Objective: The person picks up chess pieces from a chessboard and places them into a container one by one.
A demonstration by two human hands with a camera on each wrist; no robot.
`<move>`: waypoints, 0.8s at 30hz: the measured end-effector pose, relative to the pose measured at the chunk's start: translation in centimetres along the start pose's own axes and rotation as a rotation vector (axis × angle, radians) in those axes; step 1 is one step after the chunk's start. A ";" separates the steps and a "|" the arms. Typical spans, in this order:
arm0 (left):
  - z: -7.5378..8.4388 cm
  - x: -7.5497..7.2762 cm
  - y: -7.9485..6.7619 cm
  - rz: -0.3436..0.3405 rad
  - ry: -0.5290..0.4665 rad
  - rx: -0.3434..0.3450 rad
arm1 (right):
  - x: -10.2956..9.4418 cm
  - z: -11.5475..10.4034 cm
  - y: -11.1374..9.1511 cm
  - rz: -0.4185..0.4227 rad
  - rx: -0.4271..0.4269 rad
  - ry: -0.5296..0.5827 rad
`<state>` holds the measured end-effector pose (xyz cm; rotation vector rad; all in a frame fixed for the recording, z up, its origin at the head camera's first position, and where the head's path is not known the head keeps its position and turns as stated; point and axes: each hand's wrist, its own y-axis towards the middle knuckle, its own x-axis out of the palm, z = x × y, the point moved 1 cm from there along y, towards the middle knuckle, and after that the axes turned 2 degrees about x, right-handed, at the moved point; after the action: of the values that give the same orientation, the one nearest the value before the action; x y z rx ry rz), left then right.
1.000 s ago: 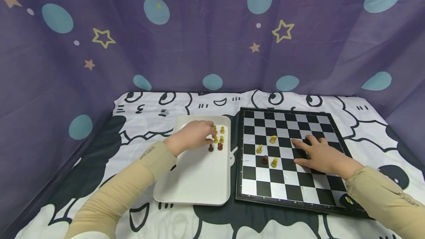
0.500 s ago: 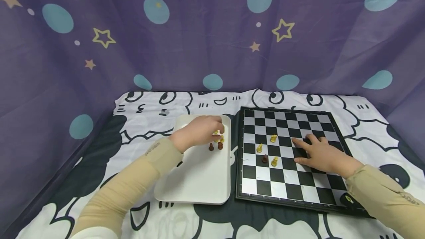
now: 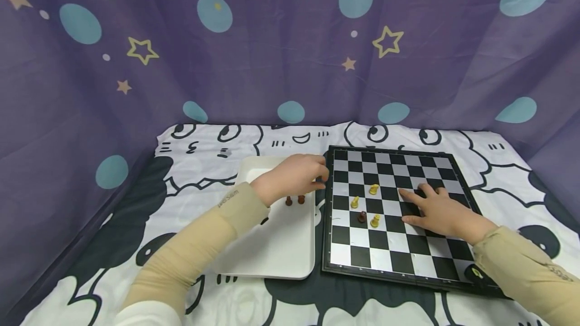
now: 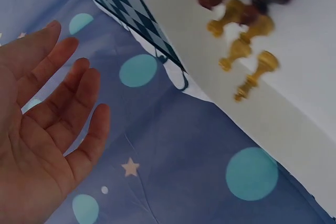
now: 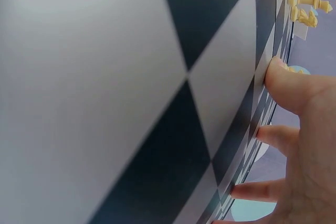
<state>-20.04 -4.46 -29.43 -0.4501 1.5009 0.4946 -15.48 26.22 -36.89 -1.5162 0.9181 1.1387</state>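
Left hand [image 3: 291, 179]: fingers loosely bent, thumb apart, nothing visible in the grasp. They hang over the gap between tray [image 3: 281, 245] and board [image 3: 395, 243].

Right hand [image 3: 441, 214]: fingers straight and spread, tips touching the board, no grip.

Piece locations: brown pieces [image 3: 289, 201] stand in the tray, below and just inboard of the left fingertips. Yellow pieces [image 4: 238, 50] sit in the tray too, under the left hand; the wrist view blurs that cluster, no firm count. On the board, between both sets of fingertips: three light chessmen [image 3: 375, 221] and one dark chessman [image 3: 362, 217], all upright, nearer the right thumb than the right wrist.

Handling, my read: small, light, rigid, probably smooth plastic, so slippery-ish and easy to tip. Pinch at the neck or upper body with thumb and index; neighbours in the tray are tight, so come from above.

Pose: left forearm reaches diagonally across the tray, palm roughly sideways. Right forearm crosses the board's near right corner, wrist low, palm down.
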 end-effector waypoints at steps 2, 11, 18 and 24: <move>0.4 -0.1 0.4 -0.003 0.001 0.011 | 0.0 0.0 0.0 0.002 0.000 -0.002; 2.0 0.2 2.4 -0.045 0.032 0.047 | -0.1 0.1 -0.1 0.018 -0.003 -0.014; 2.9 0.8 3.6 -0.078 0.026 0.043 | 0.0 0.1 0.0 0.022 0.000 -0.019; 3.5 1.4 4.3 -0.117 0.013 0.045 | 0.1 0.1 0.1 0.018 0.000 -0.015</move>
<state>-19.62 1.12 -30.63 -0.5033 1.4858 0.3656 -15.52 26.26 -36.96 -1.5004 0.9228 1.1612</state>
